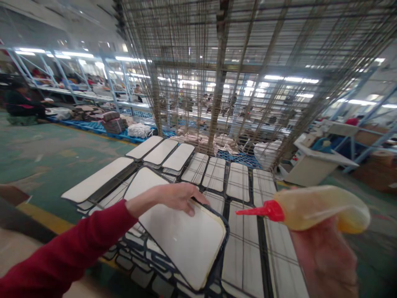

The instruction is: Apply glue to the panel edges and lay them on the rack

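Note:
A squeeze bottle (pixel 313 207) of yellowish liquid lies tipped on its side in my right hand (pixel 325 256), its red nozzle (pixel 260 211) pointing left. The hand is blurred, but its fingers are wrapped round the bottle. My left hand (pixel 176 196), in a red sleeve, grips the far edge of a white panel (pixel 186 240) with rounded corners and a dark border. This panel sits askew over the other panels. A yellowish line runs along its right-hand edge. The nozzle is apart from the panel, to its right.
Several white panels (pixel 99 178) lie in rows on a rack, with more layers beneath. Wire grids (pixel 242 62) slope up behind. Blue pallets (pixel 93 126) bear stacked fabric pieces. A person (pixel 23 103) sits at far left; a pale machine table (pixel 319 161) stands right.

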Motion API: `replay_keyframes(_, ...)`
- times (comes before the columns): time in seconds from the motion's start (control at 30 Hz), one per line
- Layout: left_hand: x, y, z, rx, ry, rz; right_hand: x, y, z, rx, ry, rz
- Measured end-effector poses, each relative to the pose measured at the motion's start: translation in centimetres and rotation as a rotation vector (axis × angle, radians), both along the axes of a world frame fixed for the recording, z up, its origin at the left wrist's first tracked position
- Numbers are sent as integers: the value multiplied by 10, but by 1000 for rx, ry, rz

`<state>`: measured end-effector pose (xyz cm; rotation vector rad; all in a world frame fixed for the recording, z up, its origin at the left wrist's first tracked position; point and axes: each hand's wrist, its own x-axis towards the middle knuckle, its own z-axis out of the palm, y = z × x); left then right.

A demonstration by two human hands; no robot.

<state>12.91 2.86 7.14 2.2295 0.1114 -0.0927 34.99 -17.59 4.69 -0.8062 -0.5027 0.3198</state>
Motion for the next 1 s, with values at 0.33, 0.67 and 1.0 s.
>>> replay_keyframes(0.33, 4, -35, 41, -35, 164, -239, -1, -12, 19, -175, -18, 233)
replay_keyframes(0.67, -2, -63, 59, -136, 213, -192, -1, -24, 16, -162, -75, 270)
replay_keyframes(1.0, -15, -54, 52, -94, 175, -181, -7, -38, 15, -128, -43, 186)
